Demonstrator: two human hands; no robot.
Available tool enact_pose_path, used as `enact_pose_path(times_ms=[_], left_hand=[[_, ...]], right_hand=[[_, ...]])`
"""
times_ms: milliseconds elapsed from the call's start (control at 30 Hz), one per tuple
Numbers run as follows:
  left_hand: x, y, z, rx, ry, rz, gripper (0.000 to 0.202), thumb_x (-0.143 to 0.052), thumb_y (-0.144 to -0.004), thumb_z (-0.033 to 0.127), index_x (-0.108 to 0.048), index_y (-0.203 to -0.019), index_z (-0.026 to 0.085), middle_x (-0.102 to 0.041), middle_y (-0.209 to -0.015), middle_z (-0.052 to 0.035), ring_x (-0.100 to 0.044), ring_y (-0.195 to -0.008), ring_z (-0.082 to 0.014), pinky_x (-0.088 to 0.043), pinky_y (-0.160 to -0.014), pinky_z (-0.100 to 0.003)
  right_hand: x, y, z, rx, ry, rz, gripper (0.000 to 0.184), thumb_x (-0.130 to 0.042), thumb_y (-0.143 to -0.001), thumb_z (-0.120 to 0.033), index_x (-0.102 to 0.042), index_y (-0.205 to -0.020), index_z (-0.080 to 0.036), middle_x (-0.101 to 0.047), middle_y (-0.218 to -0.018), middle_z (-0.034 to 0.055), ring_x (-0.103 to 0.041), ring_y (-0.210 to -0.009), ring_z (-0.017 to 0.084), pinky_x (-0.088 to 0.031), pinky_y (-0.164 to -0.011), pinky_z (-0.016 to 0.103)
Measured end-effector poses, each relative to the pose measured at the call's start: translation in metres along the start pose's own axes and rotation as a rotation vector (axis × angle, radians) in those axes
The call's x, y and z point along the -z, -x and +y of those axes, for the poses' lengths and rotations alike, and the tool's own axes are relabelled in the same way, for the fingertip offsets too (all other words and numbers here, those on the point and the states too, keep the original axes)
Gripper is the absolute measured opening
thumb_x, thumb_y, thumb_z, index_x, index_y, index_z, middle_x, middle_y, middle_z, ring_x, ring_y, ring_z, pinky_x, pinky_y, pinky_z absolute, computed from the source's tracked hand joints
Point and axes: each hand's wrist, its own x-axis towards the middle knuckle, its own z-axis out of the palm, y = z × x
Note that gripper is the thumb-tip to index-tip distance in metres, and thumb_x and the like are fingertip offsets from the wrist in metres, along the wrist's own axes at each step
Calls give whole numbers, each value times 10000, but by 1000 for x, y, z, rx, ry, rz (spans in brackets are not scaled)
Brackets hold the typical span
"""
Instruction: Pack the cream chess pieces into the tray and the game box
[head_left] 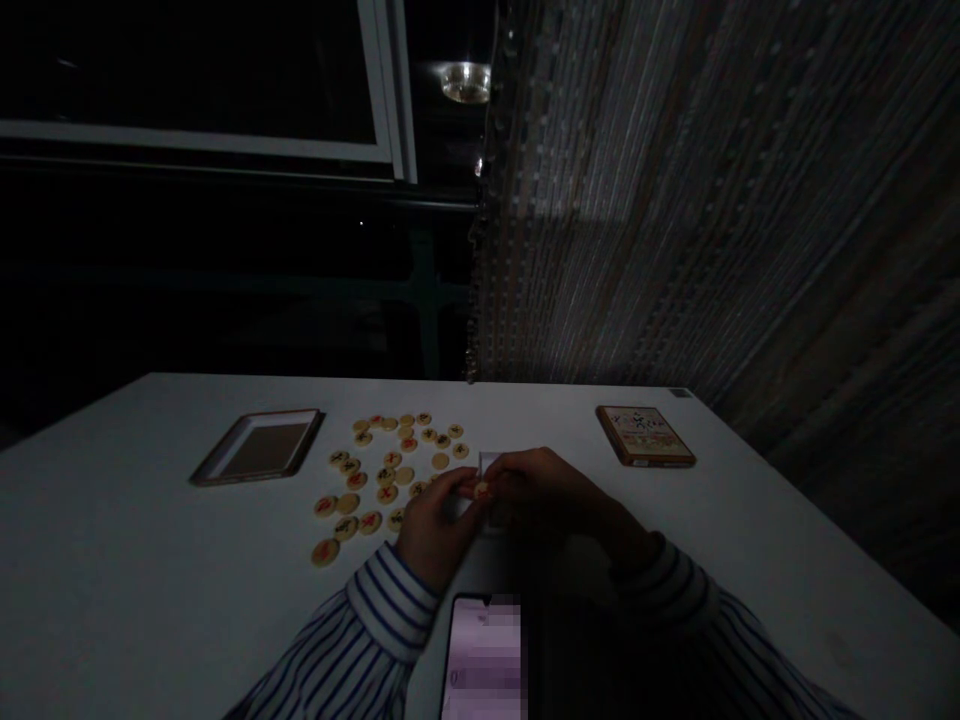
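The scene is dim. Several round pale game discs (379, 470) with red or black marks lie scattered on a white table (112, 560). My left hand (435, 525) and my right hand (544, 490) meet just right of the discs, fingers curled. Between their fingertips sits one pale disc (481, 490); which hand pinches it I cannot make out. A small white folded sheet (489, 465) lies under and behind the fingers. Both sleeves are striped.
An open, shallow box tray (259, 447) lies left of the discs. A box lid (645, 435) with a printed picture lies to the right. A lit phone (484, 655) rests near the table's front edge. A beaded curtain (675, 200) hangs behind.
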Motion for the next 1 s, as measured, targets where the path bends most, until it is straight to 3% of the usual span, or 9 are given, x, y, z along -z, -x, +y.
enact_pose_path(times_ms=[233, 467, 667, 1000], left_hand=[[3, -2, 10, 168, 232, -37, 253, -621, -664, 279, -601, -886, 159, -685, -744, -29, -635, -679, -139, -517, -664, -258], [1, -3, 5, 258, 317, -77, 207, -624, -666, 335, -642, -774, 159, -682, -745, -49, -631, -701, -156, -498, -668, -259], [1, -3, 8, 348, 418, -70, 205, -658, -624, 327, -638, -713, 143, -681, -660, -41, -623, -614, -145, -488, -576, -233], [4, -5, 7, 346, 436, -78, 200, -625, -645, 340, -678, -689, 152, -697, -704, -55, -635, -702, -170, -488, -709, -283]], right_hand=[[0, -1, 0, 46, -13, -19, 220, -487, -787, -281, -657, -901, -200, -679, -832, 18, -607, -773, 148, -421, -668, 236], [-1, 0, -1, 34, 8, 1, 203, -501, -786, -288, -648, -891, -197, -679, -815, 14, -607, -752, 147, -419, -654, 239], [-2, 0, 2, 57, -32, -20, 186, -531, -769, -285, -633, -888, -185, -677, -805, 17, -609, -729, 137, -419, -633, 226], [-2, 1, -1, 29, -41, -27, 175, -523, -764, -257, -640, -876, -190, -677, -789, 13, -605, -716, 133, -416, -619, 218]])
